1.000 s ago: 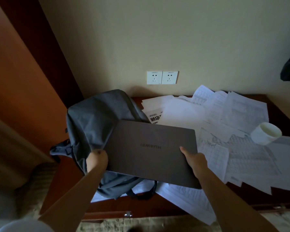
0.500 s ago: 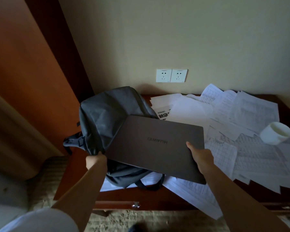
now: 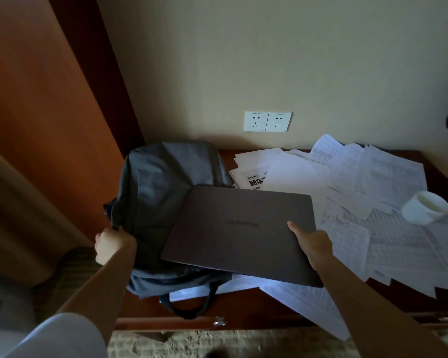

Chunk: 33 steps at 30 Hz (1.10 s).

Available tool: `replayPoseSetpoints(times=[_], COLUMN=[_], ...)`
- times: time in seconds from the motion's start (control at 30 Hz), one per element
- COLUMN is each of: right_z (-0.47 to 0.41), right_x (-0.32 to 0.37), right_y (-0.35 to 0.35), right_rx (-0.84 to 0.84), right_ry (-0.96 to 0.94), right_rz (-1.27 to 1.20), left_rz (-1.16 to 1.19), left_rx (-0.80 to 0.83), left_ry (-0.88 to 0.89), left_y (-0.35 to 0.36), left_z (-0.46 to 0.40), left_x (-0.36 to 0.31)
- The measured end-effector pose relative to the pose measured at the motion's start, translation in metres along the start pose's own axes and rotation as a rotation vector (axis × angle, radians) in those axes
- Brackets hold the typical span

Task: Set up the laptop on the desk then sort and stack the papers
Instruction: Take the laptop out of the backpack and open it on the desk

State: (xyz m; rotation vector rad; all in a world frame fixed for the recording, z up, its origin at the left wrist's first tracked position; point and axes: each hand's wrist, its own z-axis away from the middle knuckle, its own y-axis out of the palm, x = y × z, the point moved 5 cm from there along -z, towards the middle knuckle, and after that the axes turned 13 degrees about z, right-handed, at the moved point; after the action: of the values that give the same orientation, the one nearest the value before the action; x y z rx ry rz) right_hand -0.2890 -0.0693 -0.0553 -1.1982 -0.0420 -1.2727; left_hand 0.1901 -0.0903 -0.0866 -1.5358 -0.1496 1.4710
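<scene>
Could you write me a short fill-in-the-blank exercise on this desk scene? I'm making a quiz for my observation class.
1. The right hand grips the closed ____.
2. The left hand grips the grey ____.
3. The white cup lies tipped on the loose ____.
4. On the wall above the desk sit two white ____.

Missing words: laptop; backpack; papers; sockets
</scene>
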Motion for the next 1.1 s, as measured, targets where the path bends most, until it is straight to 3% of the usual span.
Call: replayPoseSetpoints(times=[0.13,0.27,0.43,0.6,0.8,0.93,1.1], right_z=[0.003,0.005,0.008,0.013,0.014,0.008,-0.005], right_x=[-0.002,-0.006,-0.013,-0.013,-0.016,-0.02,-0.022], right_y=[0.002,0.007,0.014,0.014,0.016,0.016,0.012], right_rx=[-0.008,-0.013,-0.009,-0.023,-0.03,-0.023,0.022], right_ry=[0.021,0.062,0.079,0.095,0.102,0.088,0.087], right_rz=[0.015,0.022,0.0,-0.005,-0.008,-0.026,-0.032], left_rz=[-0.074,-0.161,-0.226,-0.293,-0.2,-0.206,-0.002], left_rx=[-0.117,0.022,0.109,0.231,0.446,0.47,0.561], left_ry=[0.035,0.21,0.28,0.507,0.301,0.15,-0.012], left_y=[0.005,0.034,0.048,0.064,0.077,0.077,0.113], left_z=[0.038,0.06,0.072,0.085,0.097,0.089,0.051], left_x=[-0.018,-0.026,-0.029,-0.044,-0.063,-0.075,-0.067])
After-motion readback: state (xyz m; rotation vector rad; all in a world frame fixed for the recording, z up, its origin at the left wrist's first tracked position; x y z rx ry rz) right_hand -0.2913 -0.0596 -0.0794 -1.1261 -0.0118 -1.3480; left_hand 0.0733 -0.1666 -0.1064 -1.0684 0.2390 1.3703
